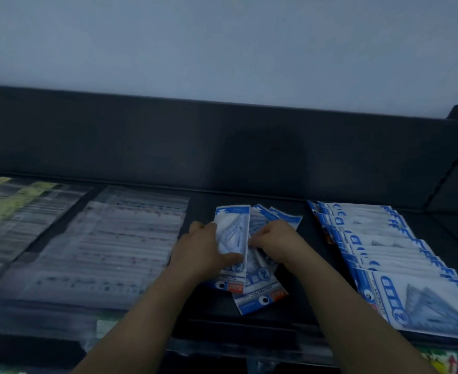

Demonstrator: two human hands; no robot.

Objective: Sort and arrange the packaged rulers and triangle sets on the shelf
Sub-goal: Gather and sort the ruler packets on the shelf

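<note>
So, the top triangle pack [233, 228], long axis front-to-back, is gripped by the left hand [201, 249], with fanned packs [260, 298] just right of it pinched by the right hand [276, 242].

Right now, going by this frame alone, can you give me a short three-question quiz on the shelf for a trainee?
1. True or false: the left hand and right hand both grip blue packets.
2. On which side of the hands does the overlapped row lie? A left; B right; C behind.
3. Fill in: the far-left packs have ___ tags.
Key: 1 true; 2 B; 3 yellow.
</note>
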